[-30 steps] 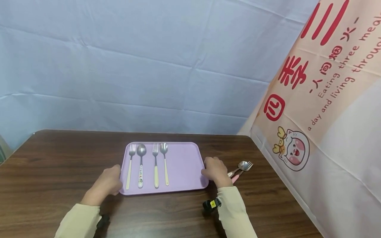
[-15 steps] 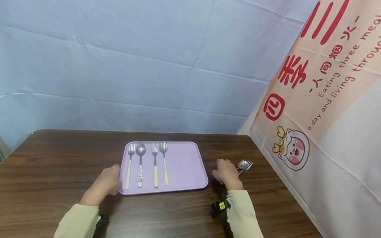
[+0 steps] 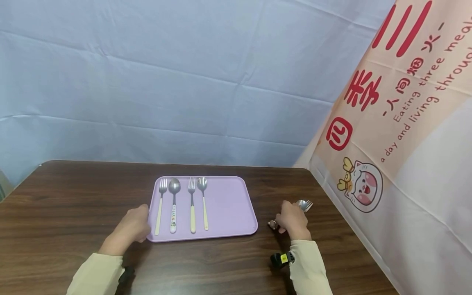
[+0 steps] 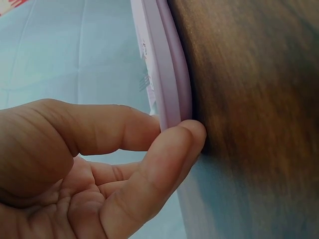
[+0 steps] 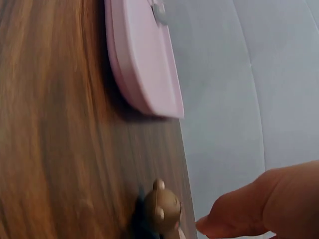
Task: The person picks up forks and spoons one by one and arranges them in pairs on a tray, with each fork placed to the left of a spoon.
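Observation:
In the head view my left hand (image 3: 134, 223) is at the near left corner of a lilac tray (image 3: 230, 209). Seen from the left wrist, the thumb and a finger pinch the tray's rim (image 4: 169, 84). Two forks (image 3: 161, 205) (image 3: 192, 205) and two spoons (image 3: 174, 205) (image 3: 203, 203) lie side by side on the tray's left half. Beyond its right side, my right hand (image 3: 293, 219) is over another fork (image 3: 307, 205) and spoon, covering their middles. A brown bear-shaped handle end (image 5: 163, 206) lies near one finger in the right wrist view, with a small gap between them.
The dark wooden table (image 3: 206, 262) extends around the tray. A pale blue cloth (image 3: 166, 102) hangs behind it, and a printed cloth (image 3: 398, 135) hangs along the right side. Black wrist cameras (image 3: 282, 259) sit under both wrists.
My right hand has left the tray's right edge and moved right, over the loose spoon and fork. The left hand and the tray stay in nearly the same place.

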Demonstrator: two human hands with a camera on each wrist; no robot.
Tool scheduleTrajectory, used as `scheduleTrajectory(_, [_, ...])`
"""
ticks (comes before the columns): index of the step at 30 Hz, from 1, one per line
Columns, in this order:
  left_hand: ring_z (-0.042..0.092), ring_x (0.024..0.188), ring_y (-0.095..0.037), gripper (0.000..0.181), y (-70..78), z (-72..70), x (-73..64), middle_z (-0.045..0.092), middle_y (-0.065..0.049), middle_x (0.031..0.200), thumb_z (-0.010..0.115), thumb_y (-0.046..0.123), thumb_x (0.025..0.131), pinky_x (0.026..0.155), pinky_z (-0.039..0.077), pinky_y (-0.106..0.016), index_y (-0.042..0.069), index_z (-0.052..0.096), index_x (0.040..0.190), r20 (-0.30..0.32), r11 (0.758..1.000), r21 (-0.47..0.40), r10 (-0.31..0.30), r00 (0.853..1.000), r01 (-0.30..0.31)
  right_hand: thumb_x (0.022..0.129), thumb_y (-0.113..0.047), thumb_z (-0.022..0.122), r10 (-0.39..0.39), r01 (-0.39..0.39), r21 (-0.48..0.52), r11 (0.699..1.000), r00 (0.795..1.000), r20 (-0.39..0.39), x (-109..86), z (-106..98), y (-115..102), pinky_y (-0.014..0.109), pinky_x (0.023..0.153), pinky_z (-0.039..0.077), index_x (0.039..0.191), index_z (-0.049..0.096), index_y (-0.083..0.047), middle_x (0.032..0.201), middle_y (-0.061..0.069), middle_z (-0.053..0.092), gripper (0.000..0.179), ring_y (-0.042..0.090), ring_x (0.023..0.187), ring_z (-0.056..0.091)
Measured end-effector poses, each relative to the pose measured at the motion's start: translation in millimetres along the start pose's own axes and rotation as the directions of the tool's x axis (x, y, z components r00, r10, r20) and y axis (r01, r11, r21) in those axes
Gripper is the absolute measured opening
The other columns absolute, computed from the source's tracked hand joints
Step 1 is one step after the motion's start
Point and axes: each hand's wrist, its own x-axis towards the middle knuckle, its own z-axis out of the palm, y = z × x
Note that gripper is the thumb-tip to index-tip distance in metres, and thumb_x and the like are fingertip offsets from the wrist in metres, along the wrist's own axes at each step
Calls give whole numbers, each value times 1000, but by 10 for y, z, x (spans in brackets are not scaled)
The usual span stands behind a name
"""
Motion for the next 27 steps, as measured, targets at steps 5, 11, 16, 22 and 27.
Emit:
scheduleTrajectory(5, [50,55,-25,29,-17,-2,-9,47,-14,66,55,-11,63,44,42,-31,-12,45,91,-7,1000,-10,0,1000,0,79,-8,63,41,-41,-22,999,999,15,27,-22,86,43,55,45,100,59,4,64,5,59,25,33,71,59])
scheduleTrajectory(11, [50,54,-24,29,-24,-7,-20,47,-13,65,55,-11,64,45,43,-31,-12,45,91,-8,1000,-17,3,1000,-3,72,-9,70,67,-66,-24,998,997,35,70,-21,144,44,58,45,93,60,3,87,16,57,27,31,75,54])
scheduleTrajectory(16, [50,54,-23,26,-19,-11,-26,47,-11,65,54,-11,64,45,42,-31,-10,46,89,-12,999,-31,15,1000,-16,70,-11,74,125,-125,-8,992,989,74,110,-43,187,45,59,45,97,58,4,89,18,58,35,32,75,53])
scheduleTrajectory(22, [49,55,-23,27,-5,-13,-17,47,-11,66,56,-11,65,46,43,-31,-10,46,89,-4,999,-46,15,1000,-15,76,-12,66,206,-208,16,978,975,80,137,-52,263,46,60,45,110,56,5,92,23,58,39,34,78,53])
scheduleTrajectory(27, [49,56,-24,28,-10,-15,-18,47,-12,66,57,-12,63,46,43,-31,-9,47,89,-7,999,-33,9,1000,-9,76,-10,63,209,-213,84,973,976,55,134,-23,333,39,52,46,114,56,7,87,26,56,42,31,64,55])
